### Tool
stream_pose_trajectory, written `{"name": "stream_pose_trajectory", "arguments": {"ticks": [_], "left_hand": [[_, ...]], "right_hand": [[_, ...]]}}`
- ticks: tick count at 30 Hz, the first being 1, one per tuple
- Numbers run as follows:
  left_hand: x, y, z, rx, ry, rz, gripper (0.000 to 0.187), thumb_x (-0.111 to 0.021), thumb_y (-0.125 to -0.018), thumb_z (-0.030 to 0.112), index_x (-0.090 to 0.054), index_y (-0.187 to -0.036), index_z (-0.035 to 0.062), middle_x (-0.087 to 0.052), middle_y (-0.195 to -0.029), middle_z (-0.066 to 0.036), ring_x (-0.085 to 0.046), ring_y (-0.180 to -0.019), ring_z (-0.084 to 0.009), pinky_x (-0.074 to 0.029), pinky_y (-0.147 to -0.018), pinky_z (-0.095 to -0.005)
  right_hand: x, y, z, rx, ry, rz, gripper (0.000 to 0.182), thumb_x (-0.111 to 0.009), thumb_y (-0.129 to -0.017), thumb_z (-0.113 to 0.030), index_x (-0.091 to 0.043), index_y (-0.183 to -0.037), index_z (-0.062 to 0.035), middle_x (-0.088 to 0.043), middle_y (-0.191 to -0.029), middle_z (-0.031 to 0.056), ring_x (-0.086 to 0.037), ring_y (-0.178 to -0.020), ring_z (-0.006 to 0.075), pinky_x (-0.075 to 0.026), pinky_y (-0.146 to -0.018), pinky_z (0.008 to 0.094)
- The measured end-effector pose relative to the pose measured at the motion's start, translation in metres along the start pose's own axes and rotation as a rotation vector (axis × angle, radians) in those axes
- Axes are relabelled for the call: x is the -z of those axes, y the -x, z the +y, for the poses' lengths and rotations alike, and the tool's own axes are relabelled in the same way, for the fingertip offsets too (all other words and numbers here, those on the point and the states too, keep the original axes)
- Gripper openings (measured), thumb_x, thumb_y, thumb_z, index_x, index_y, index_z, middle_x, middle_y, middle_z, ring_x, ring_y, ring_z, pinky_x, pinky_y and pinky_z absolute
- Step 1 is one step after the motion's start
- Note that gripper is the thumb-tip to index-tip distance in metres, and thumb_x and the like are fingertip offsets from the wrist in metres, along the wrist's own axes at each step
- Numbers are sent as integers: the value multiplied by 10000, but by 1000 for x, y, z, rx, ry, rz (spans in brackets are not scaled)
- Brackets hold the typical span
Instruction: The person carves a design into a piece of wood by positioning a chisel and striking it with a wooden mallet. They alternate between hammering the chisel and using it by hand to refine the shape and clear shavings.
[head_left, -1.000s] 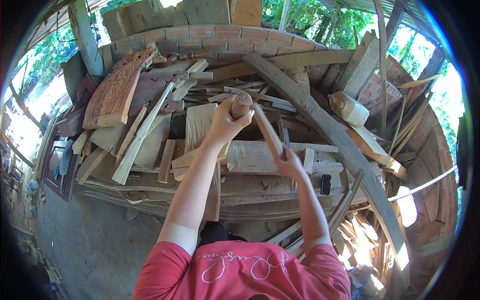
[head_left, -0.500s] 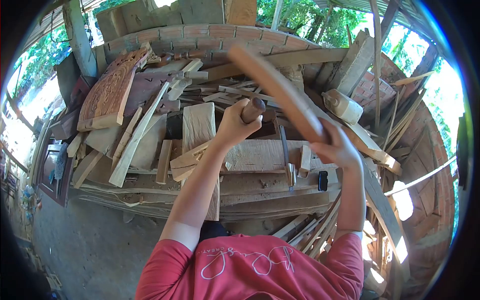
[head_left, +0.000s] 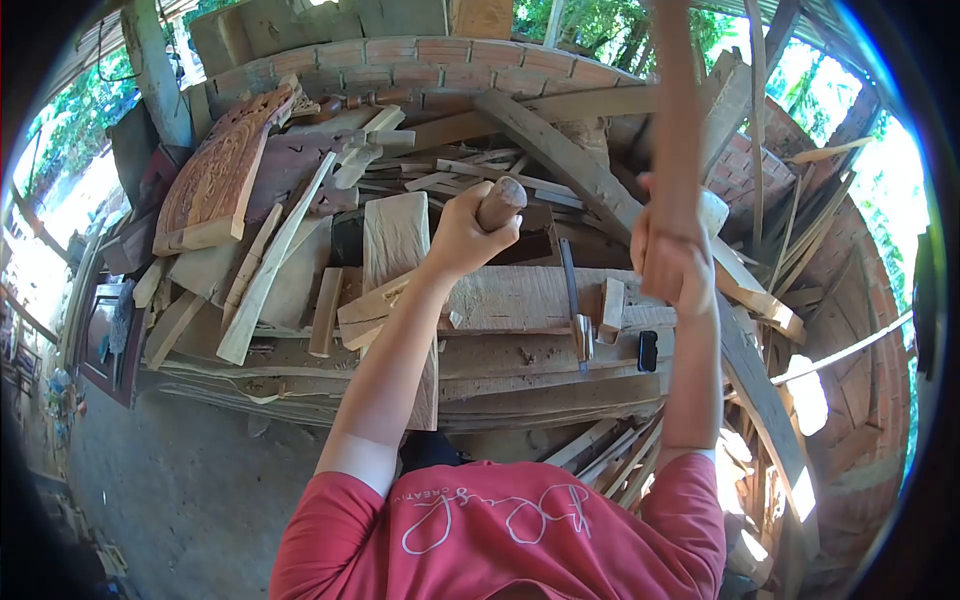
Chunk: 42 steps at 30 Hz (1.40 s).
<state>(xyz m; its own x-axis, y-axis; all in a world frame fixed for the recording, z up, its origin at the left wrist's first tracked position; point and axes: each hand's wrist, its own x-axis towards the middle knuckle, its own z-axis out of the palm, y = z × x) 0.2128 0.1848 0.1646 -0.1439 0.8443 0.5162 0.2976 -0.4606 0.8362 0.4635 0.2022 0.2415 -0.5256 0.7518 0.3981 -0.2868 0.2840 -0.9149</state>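
Note:
My left hand (head_left: 462, 240) is closed around a round wooden chisel handle (head_left: 502, 203), whose worn top points up toward me. Any blade below it is hidden by the hand. Raised on the right, my right hand (head_left: 680, 262) grips the lower end of a long flat wooden bat (head_left: 678, 120), blurred by motion and standing nearly upright. Beneath and beyond my left hand lies a thick pale plank (head_left: 510, 300) on the stacked boards. A lighter wood block (head_left: 375, 312) rests by my left forearm, partly covered by it.
A carved wooden panel (head_left: 215, 170) leans at the left. On the boards lie a dark narrow metal tool (head_left: 572, 290), a small wood block (head_left: 612, 304) and a small black object (head_left: 647, 351). Scrap strips and a heavy beam (head_left: 560, 150) lie before the brick wall (head_left: 420, 75).
The bat in my right hand has swung from a leftward slant to nearly upright, farther right. My left hand keeps its hold on the chisel handle, with little movement.

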Motion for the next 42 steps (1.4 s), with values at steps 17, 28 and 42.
{"name": "stream_pose_trajectory", "arguments": {"ticks": [17,28,42], "left_hand": [[5,3,-2,15,55,-32,153,-640,-679,98,-524,-768,53,-477,-645,23,-404,-592,-63,-367,-560,-243],[1,7,0,-30,-4,-2,158,-635,-672,105,-540,-785,49,-501,-653,-1,-423,-604,-79,-372,-556,-253],[-1,9,-7,-24,22,-41,142,-631,-670,66,-532,-771,48,-459,-639,32,-389,-600,-63,-349,-542,-239]], "right_hand": [[-32,10,12,226,626,-108,637,-641,-682,-203,-383,-1208,46,-583,-884,139,-576,-774,284,-456,-729,345],[-63,5,-4,132,173,181,415,-596,-727,-145,-422,-1080,-15,-524,-852,56,-504,-758,108,-430,-649,267],[-51,22,4,66,606,-106,465,-606,-722,-173,-415,-1110,-2,-530,-719,77,-525,-541,145,-408,-429,285]]}}
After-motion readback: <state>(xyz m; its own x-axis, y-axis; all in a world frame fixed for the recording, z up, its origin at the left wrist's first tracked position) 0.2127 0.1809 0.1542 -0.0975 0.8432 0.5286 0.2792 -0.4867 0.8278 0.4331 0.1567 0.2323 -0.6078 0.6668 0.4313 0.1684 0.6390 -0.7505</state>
